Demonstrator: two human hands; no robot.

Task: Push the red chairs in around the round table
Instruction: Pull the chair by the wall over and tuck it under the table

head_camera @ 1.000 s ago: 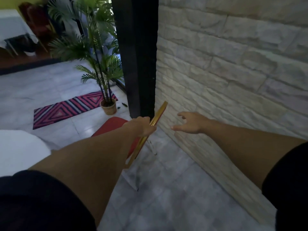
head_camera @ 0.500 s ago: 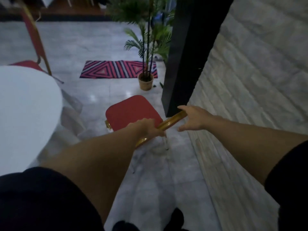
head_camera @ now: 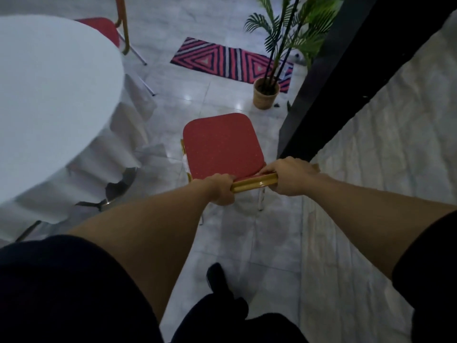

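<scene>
Both grips, left hand (head_camera: pixel 220 189) and right hand (head_camera: pixel 291 178), clench gold top rail (head_camera: pixel 254 183) of near red chair (head_camera: pixel 222 146), well right of round counter (head_camera: pixel 49 100), unpushed; far chair (head_camera: pixel 99 27) looks tucked.

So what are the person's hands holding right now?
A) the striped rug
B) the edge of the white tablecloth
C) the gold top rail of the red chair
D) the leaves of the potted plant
C: the left hand and right hand both grip the gold top rail of the red chair.
</scene>
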